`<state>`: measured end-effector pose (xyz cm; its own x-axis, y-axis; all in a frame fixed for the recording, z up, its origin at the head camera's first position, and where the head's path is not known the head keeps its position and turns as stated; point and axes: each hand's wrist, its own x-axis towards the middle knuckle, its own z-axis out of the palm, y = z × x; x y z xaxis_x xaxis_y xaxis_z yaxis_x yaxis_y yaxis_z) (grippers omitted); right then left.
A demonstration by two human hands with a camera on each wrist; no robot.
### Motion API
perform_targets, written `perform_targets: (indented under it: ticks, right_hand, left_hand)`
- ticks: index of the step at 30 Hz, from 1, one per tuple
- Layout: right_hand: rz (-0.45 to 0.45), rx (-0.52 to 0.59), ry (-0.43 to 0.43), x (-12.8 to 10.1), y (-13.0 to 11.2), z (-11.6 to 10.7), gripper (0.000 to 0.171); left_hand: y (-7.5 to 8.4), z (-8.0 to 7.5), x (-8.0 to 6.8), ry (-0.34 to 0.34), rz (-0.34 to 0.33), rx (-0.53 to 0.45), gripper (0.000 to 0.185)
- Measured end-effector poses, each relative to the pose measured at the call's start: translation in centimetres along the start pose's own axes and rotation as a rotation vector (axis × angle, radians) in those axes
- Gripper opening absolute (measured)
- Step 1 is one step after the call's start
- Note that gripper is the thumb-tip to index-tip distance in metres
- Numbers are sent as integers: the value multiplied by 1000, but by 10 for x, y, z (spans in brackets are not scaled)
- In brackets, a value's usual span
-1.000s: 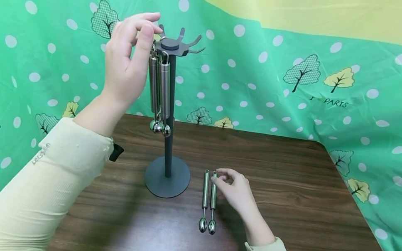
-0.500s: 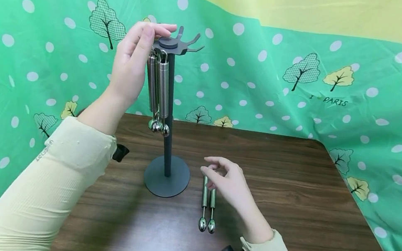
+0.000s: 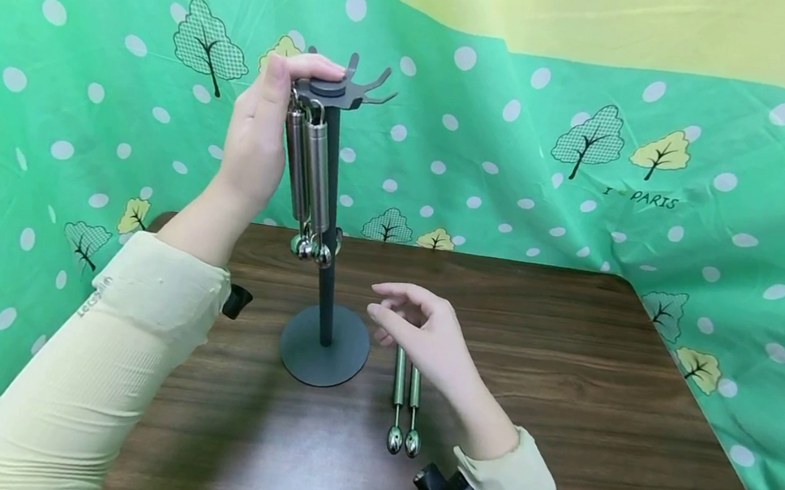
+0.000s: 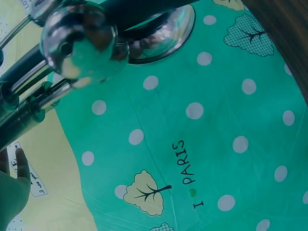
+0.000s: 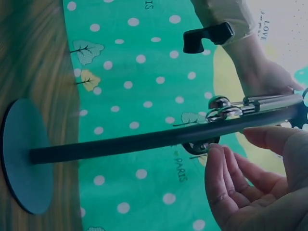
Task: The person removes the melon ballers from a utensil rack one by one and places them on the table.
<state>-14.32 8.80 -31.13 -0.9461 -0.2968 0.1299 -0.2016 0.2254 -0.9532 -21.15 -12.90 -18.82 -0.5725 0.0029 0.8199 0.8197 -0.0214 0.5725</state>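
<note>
In the head view my left hand (image 3: 253,146) lies over the top of a dark hanging stand (image 3: 326,302), straight fingers resting on its round cap (image 3: 327,88). Several steel scoops (image 3: 318,170), like melon ballers, hang from the hooks beside that palm; the left wrist view shows one round head (image 4: 79,41) with a small hole. My right hand (image 3: 432,340) is in the air to the right of the pole, fingers loosely bent and holding nothing. Beneath it lie two more steel scoops (image 3: 400,381) side by side, their handle ends hidden by the hand.
The stand's round base (image 3: 321,363) sits on a dark wooden table (image 3: 538,320). Some prongs (image 3: 379,84) on the right side carry nothing. Behind hangs a green dotted cloth (image 3: 485,150). A black wrist camera (image 3: 445,488) is worn at the right cuff.
My left hand has come rightward and down onto the stand's top. My right hand has left the two lying scoops, rising and moving left toward the pole.
</note>
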Motion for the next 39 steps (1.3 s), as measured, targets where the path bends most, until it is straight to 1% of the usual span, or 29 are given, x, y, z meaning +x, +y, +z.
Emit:
perform_targets:
  ticks: [4,7,10,11,13,17,20,23,27,30,33,36,39]
  right_hand:
    - [-35,39,15,4,-5,3,30]
    - [-70,58,23,8,-9,5,29]
    - [-111,60,29,13,-14,6,30]
    - [-128,53,34,15,-15,7,30]
    - [-150,31,50,18,-18,8,31]
    - [-175,-5,85,24,-23,10,31]
    - [-199,1,96,27,-29,13,32]
    - [-243,6,92,30,-34,15,32]
    - [-279,0,88,33,-39,19,32]
    - [-294,-10,94,36,-41,21,32]
    - [-309,-6,100,38,-44,23,32]
    - [-323,0,105,40,-45,24,31]
    - [-329,0,110,41,-47,25,30]
  left_hand:
    - [-2,0,-1,-14,9,16,54]
    - [-4,-1,-2,-29,62,123,46]
    - [-5,-3,-4,-30,117,220,40]
    - [-5,-3,-4,-29,130,245,38]
    - [-5,-3,-5,-23,140,256,38]
    - [-3,-1,-6,-5,137,295,36]
    - [0,1,-7,12,135,344,34]
    - [1,2,-8,29,144,414,33]
    - [4,5,-10,65,157,514,32]
    - [6,7,-12,98,141,584,29]
    - [8,8,-13,114,122,654,27]
    - [10,10,-14,120,114,706,27]
    - [12,13,-15,138,106,735,26]
